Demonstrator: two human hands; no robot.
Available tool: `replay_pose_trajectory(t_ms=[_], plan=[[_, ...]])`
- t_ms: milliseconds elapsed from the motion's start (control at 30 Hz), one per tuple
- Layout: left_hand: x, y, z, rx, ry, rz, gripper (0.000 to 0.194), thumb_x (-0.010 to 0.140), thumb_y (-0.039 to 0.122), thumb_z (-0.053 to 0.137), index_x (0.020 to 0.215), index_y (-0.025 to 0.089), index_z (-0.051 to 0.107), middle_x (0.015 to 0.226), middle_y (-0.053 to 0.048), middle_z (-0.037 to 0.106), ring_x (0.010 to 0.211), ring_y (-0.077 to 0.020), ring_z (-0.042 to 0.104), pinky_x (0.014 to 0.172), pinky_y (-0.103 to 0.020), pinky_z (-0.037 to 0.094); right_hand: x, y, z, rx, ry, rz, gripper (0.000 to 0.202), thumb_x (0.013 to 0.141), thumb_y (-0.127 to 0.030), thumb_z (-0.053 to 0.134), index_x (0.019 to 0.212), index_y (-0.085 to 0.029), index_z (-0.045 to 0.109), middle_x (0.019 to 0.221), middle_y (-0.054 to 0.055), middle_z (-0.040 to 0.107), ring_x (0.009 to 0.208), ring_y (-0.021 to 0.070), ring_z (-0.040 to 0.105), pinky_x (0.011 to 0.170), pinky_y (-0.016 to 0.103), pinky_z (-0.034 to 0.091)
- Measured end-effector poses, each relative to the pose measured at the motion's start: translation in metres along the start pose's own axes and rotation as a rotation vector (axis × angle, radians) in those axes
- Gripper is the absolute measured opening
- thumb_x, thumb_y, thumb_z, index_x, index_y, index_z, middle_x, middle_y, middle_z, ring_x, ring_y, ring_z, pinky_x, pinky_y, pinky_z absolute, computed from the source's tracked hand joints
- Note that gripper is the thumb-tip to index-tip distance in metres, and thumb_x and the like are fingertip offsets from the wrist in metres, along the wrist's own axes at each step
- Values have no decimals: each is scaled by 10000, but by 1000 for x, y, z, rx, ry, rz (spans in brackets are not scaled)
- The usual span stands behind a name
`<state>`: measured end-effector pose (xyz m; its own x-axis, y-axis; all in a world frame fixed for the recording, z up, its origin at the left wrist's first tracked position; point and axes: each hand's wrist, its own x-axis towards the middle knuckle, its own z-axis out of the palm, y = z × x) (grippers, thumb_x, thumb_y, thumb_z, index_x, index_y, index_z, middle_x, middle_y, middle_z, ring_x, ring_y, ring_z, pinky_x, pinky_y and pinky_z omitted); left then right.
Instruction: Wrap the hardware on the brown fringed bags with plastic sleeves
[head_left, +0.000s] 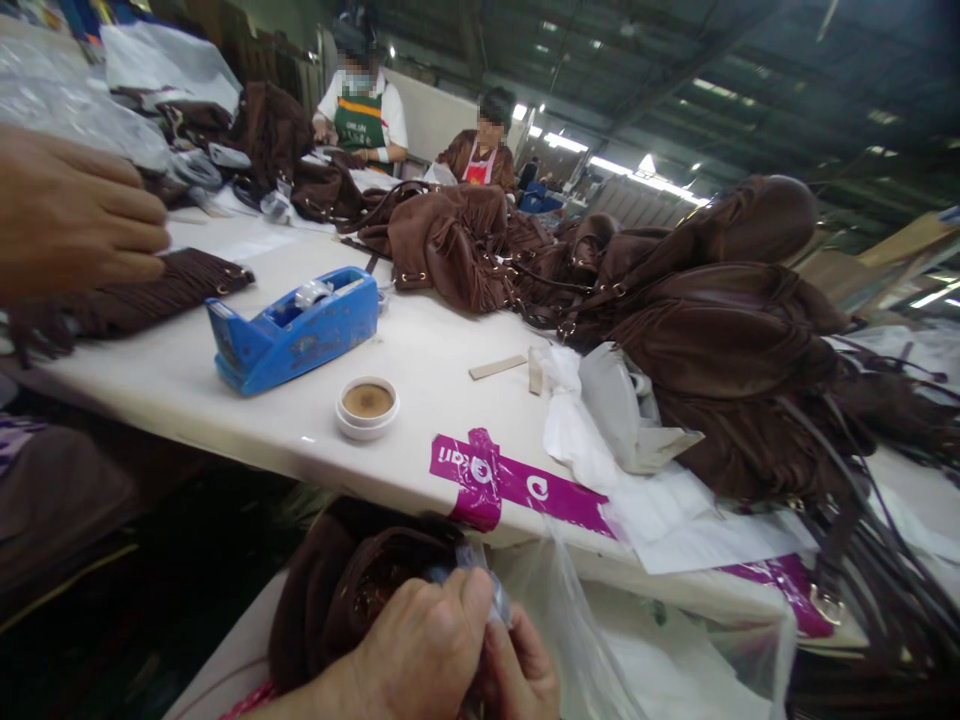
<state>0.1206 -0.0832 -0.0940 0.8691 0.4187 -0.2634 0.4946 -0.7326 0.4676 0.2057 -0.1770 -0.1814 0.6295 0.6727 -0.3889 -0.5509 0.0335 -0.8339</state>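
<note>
crinkled clear plastic point(500, 598) is up in the fingers, just right of the open mouth of a brown bag point(300, 615) and below the table's near edge. l. hand point(424, 640), coming in from lower left, pinches it btwn thumb & curled fingers; r. hand point(529, 665) pinches it too, thumb up, right beside the l. the hands hide most of the piece, so can't tell its full shape. the brown bag sits left of the grip, partly behind the l. wrist. right of the grip, a clear plastic sheet point(577, 620) hangs at the table edge. above the grip, purple tape point(525, 485) w/ white print is stuck on the white table point(442, 350). up-left: round white tub point(367, 405) w/ brown contents, then blue tape dispenser point(300, 330). farther up: flat beige strip point(496, 367). up-right: white paper point(570, 410) & a big pile of brown bags point(712, 330) w/ straps. far up-left, another person's hand point(82, 215) is over a fringed brown piece point(165, 290). across the table, person in green apron point(364, 120) & person in red apron point(480, 160).
</note>
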Motion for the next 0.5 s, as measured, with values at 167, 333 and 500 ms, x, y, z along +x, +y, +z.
replay_pose_trajectory(t_ms=[167, 333, 500], plan=[[2, -8, 2, -204, 4, -30, 184, 868, 67, 442, 990, 177, 526, 872, -87, 672, 723, -222, 629, 604, -299, 408, -1, 2, 8, 41, 29, 54, 379, 606, -478, 904, 712, -194, 676, 563, -57, 635, 520, 101, 534, 506, 188, 415], [1, -19, 3, -538, 65, -96, 212, 1001, 311, 318, 854, 221, 441, 820, -40, 611, 731, -186, 564, 664, -294, 385, -3, 9, 6, 106, 60, 63, 389, 610, -465, 905, 664, -190, 636, 519, -72, 591, 461, 86, 501, 481, 188, 409], [0, -20, 8, -601, 114, -171, 259, 998, 339, 300, 805, 220, 425, 835, -34, 582, 791, -198, 545, 706, -315, 351, 0, 7, 5, 21, 75, 44, 394, 627, -477, 892, 694, -180, 643, 539, -62, 612, 464, 93, 524, 478, 189, 444]])
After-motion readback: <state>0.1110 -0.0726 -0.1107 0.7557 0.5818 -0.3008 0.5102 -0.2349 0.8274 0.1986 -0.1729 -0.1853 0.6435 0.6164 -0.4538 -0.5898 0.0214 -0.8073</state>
